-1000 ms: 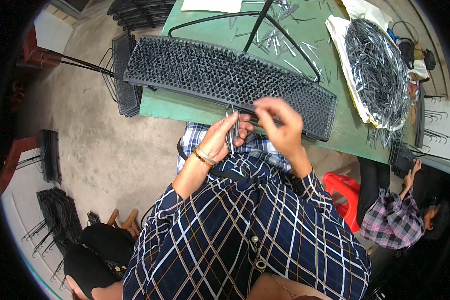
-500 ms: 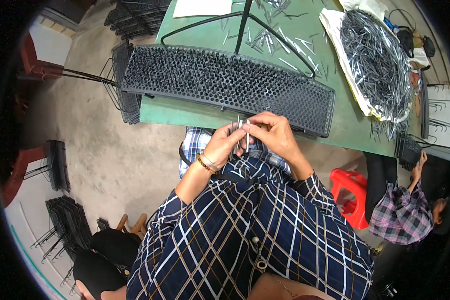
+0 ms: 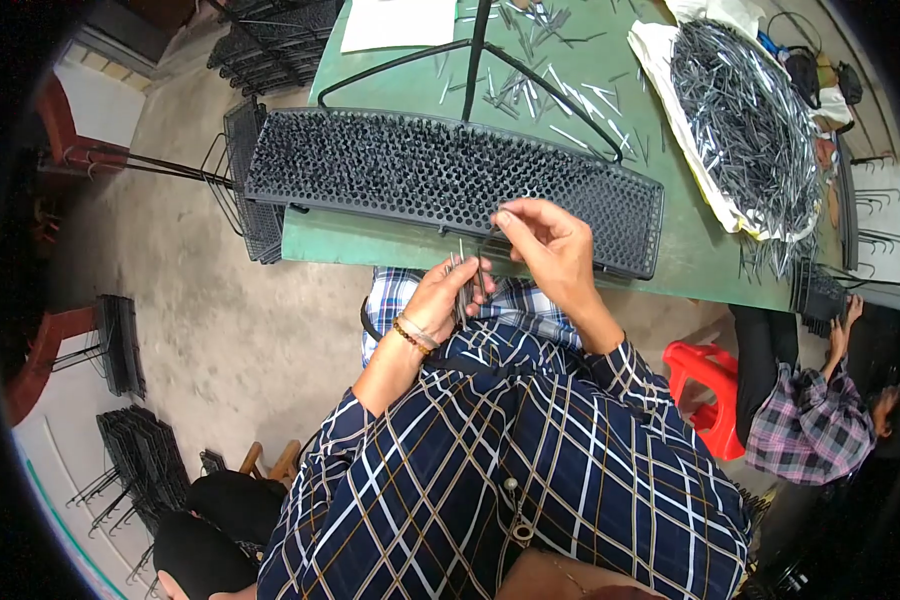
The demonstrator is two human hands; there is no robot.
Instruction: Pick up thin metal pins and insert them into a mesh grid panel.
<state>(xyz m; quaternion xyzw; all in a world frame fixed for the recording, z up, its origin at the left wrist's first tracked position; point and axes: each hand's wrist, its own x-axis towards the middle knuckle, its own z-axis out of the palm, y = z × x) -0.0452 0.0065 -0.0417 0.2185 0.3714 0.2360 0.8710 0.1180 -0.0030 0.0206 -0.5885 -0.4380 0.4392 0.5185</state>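
Observation:
A long black perforated rack (image 3: 625, 215) lies along the near edge of the green table. Most of its rows of holes hold dark upright pieces, while the right end shows bare holes. Below the rack's front edge, my left hand (image 3: 438, 302) is closed around a bundle of thin metal rods (image 3: 481, 272), which stick out between thumb and fingers. My right hand (image 3: 558, 255) is at the rack's front rim, thumb and forefinger pinched on a slim rod, mostly hidden by the fingers.
A white sack (image 3: 660, 95) full of metal rods lies open on the table (image 3: 705, 270) at right. Loose rods (image 3: 520, 95) and a white sheet (image 3: 395, 22) lie beyond the rack. A red stool (image 3: 705, 385) and a seated person (image 3: 810, 425) are at right; stacked black racks (image 3: 270, 50) stand at left.
My right hand has moved up from beside my left hand to the rack's front rim. My left hand still holds the bundle and has sunk slightly.

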